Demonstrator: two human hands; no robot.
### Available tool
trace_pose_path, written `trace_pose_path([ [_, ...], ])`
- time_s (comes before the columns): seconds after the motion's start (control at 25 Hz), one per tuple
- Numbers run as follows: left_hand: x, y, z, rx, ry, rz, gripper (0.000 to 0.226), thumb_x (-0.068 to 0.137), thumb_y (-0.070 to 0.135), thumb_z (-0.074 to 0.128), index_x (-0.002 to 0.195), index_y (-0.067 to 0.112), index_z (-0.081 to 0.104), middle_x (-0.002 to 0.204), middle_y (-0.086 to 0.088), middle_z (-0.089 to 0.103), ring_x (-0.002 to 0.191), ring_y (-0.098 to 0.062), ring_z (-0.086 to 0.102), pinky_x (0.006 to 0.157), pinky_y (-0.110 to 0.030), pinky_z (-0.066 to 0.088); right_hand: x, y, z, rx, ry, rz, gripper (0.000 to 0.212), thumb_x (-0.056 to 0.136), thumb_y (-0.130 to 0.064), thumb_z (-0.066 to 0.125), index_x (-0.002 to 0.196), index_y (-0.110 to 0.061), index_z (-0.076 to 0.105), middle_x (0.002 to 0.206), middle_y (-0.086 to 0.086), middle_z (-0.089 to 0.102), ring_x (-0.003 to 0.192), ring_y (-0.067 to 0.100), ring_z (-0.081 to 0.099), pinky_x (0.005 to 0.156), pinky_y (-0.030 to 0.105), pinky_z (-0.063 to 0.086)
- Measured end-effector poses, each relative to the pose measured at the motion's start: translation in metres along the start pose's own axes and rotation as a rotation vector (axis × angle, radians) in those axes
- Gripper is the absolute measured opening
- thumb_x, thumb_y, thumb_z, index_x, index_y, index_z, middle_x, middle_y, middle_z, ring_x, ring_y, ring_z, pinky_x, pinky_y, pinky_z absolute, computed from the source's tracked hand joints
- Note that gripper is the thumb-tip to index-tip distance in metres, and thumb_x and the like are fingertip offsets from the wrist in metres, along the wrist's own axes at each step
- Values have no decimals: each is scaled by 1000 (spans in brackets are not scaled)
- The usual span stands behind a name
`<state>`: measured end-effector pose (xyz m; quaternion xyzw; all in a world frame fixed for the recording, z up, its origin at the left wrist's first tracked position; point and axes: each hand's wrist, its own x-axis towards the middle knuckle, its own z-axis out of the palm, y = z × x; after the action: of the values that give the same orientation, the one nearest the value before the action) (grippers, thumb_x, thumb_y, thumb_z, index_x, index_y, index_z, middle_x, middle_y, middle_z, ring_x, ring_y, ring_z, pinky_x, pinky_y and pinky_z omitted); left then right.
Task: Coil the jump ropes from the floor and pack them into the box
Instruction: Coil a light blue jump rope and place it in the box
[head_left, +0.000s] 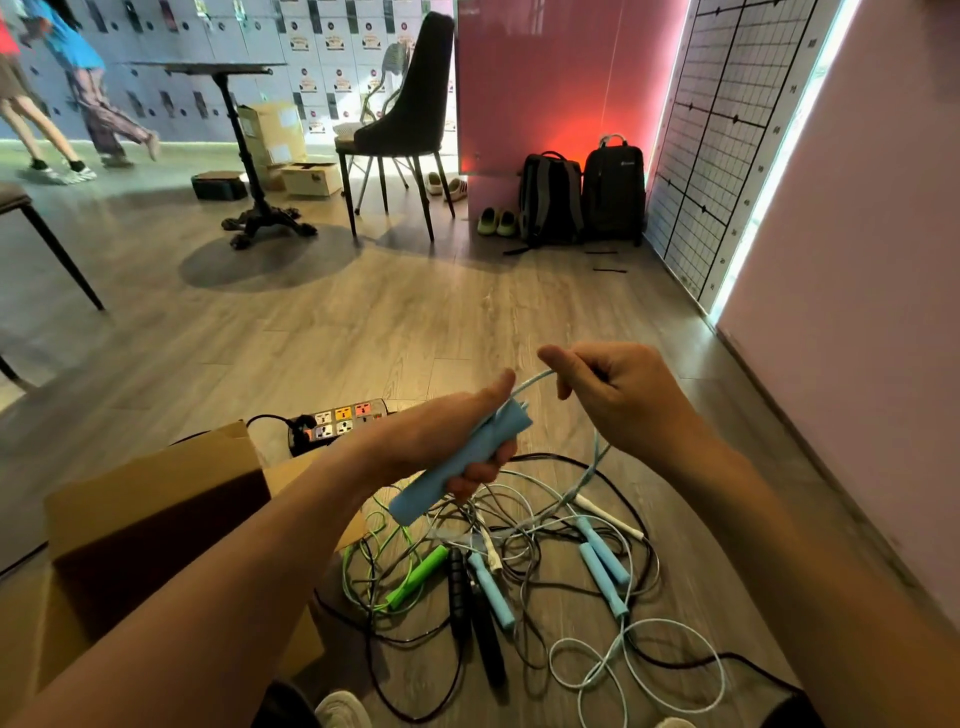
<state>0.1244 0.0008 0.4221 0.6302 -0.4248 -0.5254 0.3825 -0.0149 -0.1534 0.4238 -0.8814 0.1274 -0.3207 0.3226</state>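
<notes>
One open cardboard box (145, 499) sits on the floor (363, 322) just left of and below the left hand (444, 431), which is clenched around a pair of blue handles (426, 493) held together. The right hand (623, 395), close beside it, pinches the pale cord (533, 379) running from those handles. Below both hands the other jump ropes (491, 590) lie tangled on the floor, green, black, white and blue.
</notes>
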Motion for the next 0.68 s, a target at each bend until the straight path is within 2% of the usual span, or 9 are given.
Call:
trace_pose_path([
  [0.08,-5,9,3,-398,-142,100,65,93,69,22,70,14,47,50,2,41,36,-9,37,44,-24,34,1,2,-4,47,-23,54,52,85,-62,48,67,-15,64,47,-14,51,47,2,47,48,12,35],
  [0.2,-11,18,-8,-917,-263,428,54,101,60,21,83,16,48,57,4,44,41,-7,43,50,-23,38,1,0,-5,106,-107,74,43,86,-63,45,74,-24,61,54,-11,50,49,2,44,50,15,35],
  [0.28,-12,20,-14,-1128,-213,597,41,104,48,26,98,14,49,68,4,45,52,-8,46,58,-23,43,0,0,0,74,-201,78,34,91,-57,45,81,-29,61,61,-2,49,53,9,43,54,31,41],
  [0.36,-10,21,-15,-1270,-39,694,24,104,32,35,109,12,47,77,1,46,61,-11,50,67,-26,50,-1,0,5,50,-327,128,28,96,-48,48,85,-27,63,64,2,50,56,15,47,58,42,48],
  [0.48,-5,21,-18,-1327,277,781,16,103,21,42,116,11,43,80,-1,50,68,-14,54,74,-30,54,-3,-5,8,53,-490,222,30,97,-47,51,86,-23,66,60,1,58,53,12,57,64,37,51],
  [0.6,2,21,-23,-1150,581,826,17,104,23,44,118,16,47,78,0,52,68,-13,52,75,-30,53,-5,-14,11,97,-509,206,26,98,-44,53,89,-23,67,64,4,70,59,17,67,73,39,53],
  [0.68,6,22,-20,-1016,789,802,8,103,22,46,109,21,52,76,2,51,66,-12,51,75,-30,51,-6,-20,15,102,-512,150,15,97,-40,57,94,-29,66,68,3,72,67,24,69,75,46,55],
])
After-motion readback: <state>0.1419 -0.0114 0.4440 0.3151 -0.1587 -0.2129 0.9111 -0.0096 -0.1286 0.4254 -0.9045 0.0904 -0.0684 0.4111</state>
